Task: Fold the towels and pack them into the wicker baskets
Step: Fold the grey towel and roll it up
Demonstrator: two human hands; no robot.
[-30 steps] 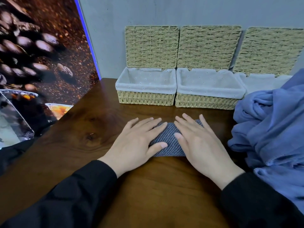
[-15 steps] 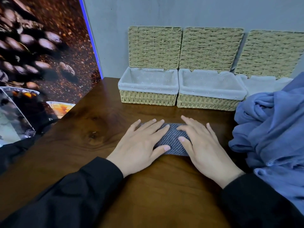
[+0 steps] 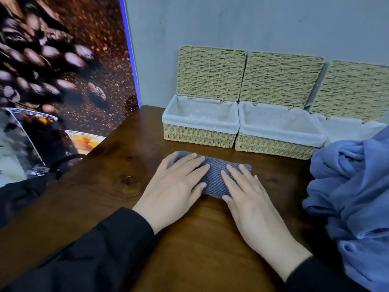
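We work on the dark wood table (image 3: 101, 199), w/ a coffee-bean poster (image 3: 59, 66) up the left side, irrelevant to the job. Biggest cloth item is the loose blue towel heap (image 3: 353, 192) at the right edge, unfolded and parked close so we can pull the next one w/o reaching far; it overlaps the front of the right basket (image 3: 345, 127). Along the wall sit three wicker baskets touching in a row, lids tipped up against the wall so the lined insides stay open for loading; the left basket (image 3: 197, 138) and middle basket (image 3: 273, 146) look empty, the right one we can't tell. Our left hand (image 3: 172, 186) and right hand (image 3: 252, 199) lie flat, fingers straight and slightly spread, gripping nothing, pressing the grey towel (image 3: 214, 178) down, prob. to set the creases. That towel is already a small folded block on the table just in front of the left and middle baskets, apart from both, so we judge packing is the next step.
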